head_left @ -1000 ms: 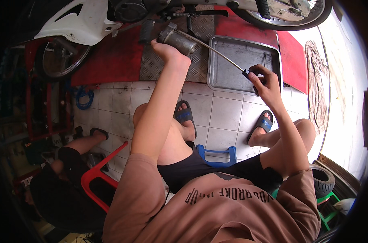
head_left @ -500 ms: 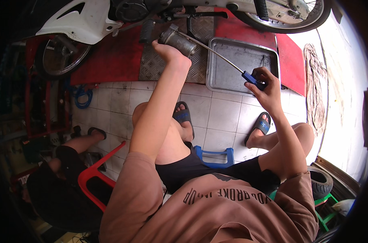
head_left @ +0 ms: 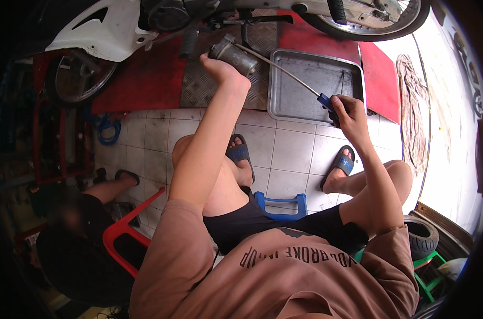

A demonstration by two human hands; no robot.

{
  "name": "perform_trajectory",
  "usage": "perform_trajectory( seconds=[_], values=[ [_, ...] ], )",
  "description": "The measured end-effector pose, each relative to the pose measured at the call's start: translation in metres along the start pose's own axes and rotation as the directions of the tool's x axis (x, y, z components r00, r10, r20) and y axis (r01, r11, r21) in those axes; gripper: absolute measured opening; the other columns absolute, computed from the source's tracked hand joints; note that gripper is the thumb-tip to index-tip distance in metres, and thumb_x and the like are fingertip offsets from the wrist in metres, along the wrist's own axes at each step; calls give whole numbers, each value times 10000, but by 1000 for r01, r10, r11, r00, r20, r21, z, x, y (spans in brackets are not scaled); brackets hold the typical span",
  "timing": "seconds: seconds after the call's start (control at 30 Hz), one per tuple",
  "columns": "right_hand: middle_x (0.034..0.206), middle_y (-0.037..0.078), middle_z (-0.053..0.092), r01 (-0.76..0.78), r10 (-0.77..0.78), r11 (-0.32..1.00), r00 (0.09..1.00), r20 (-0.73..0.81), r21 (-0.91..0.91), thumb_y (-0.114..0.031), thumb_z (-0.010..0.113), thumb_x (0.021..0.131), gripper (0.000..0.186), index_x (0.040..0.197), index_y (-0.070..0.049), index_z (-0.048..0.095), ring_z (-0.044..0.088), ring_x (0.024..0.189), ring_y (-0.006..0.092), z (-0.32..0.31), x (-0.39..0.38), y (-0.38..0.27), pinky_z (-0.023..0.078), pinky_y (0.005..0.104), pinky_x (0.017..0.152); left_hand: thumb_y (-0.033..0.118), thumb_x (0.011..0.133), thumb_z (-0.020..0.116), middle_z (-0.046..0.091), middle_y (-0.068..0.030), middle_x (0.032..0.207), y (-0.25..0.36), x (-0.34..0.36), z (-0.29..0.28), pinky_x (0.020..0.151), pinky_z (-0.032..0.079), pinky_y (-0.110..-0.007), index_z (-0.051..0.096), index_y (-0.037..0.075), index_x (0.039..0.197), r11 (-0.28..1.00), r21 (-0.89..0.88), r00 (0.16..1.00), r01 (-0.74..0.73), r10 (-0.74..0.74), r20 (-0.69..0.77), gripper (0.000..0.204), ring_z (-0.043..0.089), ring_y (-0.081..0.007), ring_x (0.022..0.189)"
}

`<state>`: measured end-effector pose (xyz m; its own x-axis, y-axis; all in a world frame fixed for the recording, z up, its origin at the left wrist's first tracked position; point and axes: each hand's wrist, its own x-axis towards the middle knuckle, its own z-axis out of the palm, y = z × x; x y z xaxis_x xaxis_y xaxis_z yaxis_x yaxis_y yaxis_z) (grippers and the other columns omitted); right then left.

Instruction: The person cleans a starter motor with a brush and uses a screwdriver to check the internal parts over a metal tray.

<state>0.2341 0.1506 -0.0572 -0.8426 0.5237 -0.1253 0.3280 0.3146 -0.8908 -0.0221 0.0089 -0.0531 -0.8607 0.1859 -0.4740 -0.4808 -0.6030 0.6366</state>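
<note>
My left hand point(head_left: 219, 68) is closed around a dull grey metal cylinder point(head_left: 237, 60), which looks like a starter motor; most of its fingers are hidden behind the part. In my right hand point(head_left: 350, 115) is a long screwdriver point(head_left: 287, 74), gripped by its blue handle with thumb and fingers. The steel shaft slants up and left, and its tip meets the capped upper end of the cylinder. Both things are held up in front of the motorbike, the screwdriver passing above a metal tray.
The grey tray point(head_left: 276, 109) rests on a red platform point(head_left: 137, 90) with a chequered metal plate point(head_left: 199, 98). A white motorbike point(head_left: 100, 32) stands beyond. A blue stool point(head_left: 281, 212) is under me. Another person point(head_left: 100, 199) sits at left beside a red chair point(head_left: 116, 234); a tyre point(head_left: 422, 236) lies right.
My right hand has turned about the screwdriver handle, its thumb now higher and the fingers drawn in closer. The left hand keeps its hold on the cylinder.
</note>
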Motion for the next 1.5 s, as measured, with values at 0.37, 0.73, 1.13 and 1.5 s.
perform_trajectory(
  seconds=[0.37,0.73,1.13,1.5],
  values=[
    [683,62,588,38,-38,999,998,-46,11,-224,756,793,333,904,38,583,590,617,93,8,-2,-7,443,223,564,464,931,216,629,-27,1037,0,-15,9,874,461,-374,611,128,1006,1000,17,999,8,-7,-37,524,592,-185,943],
    [704,84,611,-4,4,996,1000,-1,86,-200,734,803,305,901,40,574,595,627,103,17,-5,-16,440,244,554,472,928,189,621,-23,1128,1,-9,6,941,432,-391,623,144,1060,999,39,999,9,-8,-36,560,570,-192,1048],
    [589,55,567,184,-180,983,974,-136,16,-240,679,861,291,889,42,615,557,542,99,30,-3,-12,411,254,504,462,934,235,627,-31,1043,5,-11,8,874,468,-361,603,125,1015,1000,10,998,10,-9,-69,505,595,-181,947],
    [619,52,559,237,-232,972,961,-148,13,-228,691,857,275,861,30,596,533,546,90,28,-5,-17,410,252,501,452,928,251,633,-27,1024,8,-12,8,868,469,-362,608,129,1012,1000,13,999,1,-1,-49,489,603,-180,929]
  ],
)
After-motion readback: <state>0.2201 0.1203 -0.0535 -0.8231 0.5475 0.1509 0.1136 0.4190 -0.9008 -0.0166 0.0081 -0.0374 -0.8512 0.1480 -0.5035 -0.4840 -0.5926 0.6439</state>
